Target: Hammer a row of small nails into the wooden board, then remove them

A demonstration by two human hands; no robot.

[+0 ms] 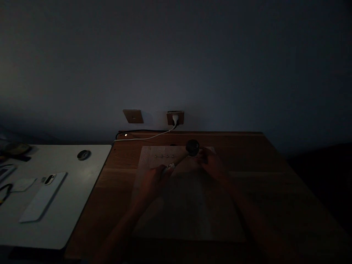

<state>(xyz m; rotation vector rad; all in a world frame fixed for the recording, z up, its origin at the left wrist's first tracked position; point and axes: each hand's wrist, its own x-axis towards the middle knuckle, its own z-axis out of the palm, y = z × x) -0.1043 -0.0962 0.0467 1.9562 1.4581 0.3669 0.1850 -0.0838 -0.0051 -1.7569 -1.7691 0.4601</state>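
My left hand (pixel 154 180) is closed around the handle of a mallet (pixel 180 158), whose round dark head points away to the right, above the far part of a pale board (pixel 184 209). My right hand (pixel 212 164) is at the board's far right, just beside the mallet head. Its fingers are pinched together, but dim light and the mallet hide what they hold. Several small nails (pixel 167 156) stand in a row along the board's far left part.
The board lies on a wooden table (pixel 110 205) against the wall. At left is a white tabletop (pixel 68 205) with a phone (pixel 44 200) and a round dark tin (pixel 83 155). A white cable (pixel 148 138) runs from a wall socket (pixel 180 118) along the table's back edge.
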